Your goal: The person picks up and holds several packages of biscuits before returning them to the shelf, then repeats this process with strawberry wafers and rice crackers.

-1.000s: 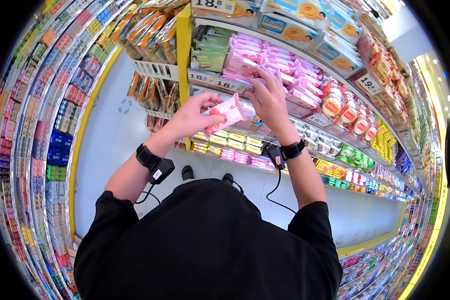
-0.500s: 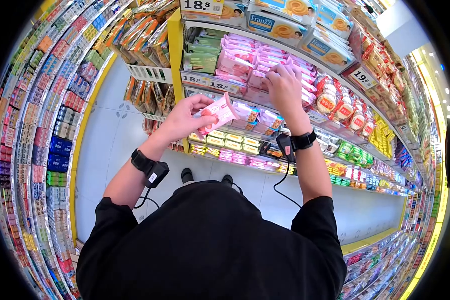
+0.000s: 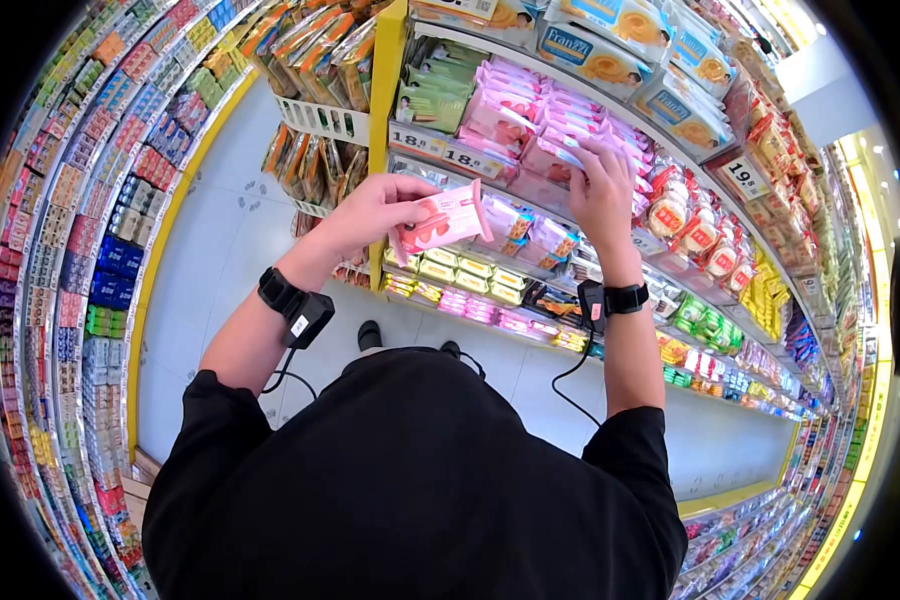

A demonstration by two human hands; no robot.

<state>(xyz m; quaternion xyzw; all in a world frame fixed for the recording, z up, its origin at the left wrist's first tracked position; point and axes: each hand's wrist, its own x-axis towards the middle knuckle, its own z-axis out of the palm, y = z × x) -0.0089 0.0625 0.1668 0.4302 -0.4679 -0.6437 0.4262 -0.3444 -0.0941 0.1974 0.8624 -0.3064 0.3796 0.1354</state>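
My left hand (image 3: 385, 210) is closed on the near end of a pink snack packet (image 3: 445, 220) with red fruit pictures. The thumb lies over the front, and the packet is held in the air before the shelf. My right hand (image 3: 605, 190) reaches into the display of pink snack packets (image 3: 505, 115). Its fingers are bent around the edge of a pink packet (image 3: 550, 155) at the front of that display; the fingertips are partly hidden. Green packets (image 3: 435, 95) lie in the neighbouring section to the left.
Price tags (image 3: 465, 158) line the shelf edge. Blue-and-white Franzzi packs (image 3: 590, 55) sit above, red-and-clear bagged snacks (image 3: 700, 235) to the right. A yellow post (image 3: 388, 80) and hanging bags (image 3: 315, 55) stand left. Another stocked shelf (image 3: 110, 280) runs along the far left.
The packet in my left hand has turned flatter, showing more of its front. My right hand has drawn slightly back toward me, still at the pink packets. The view has shifted a little.
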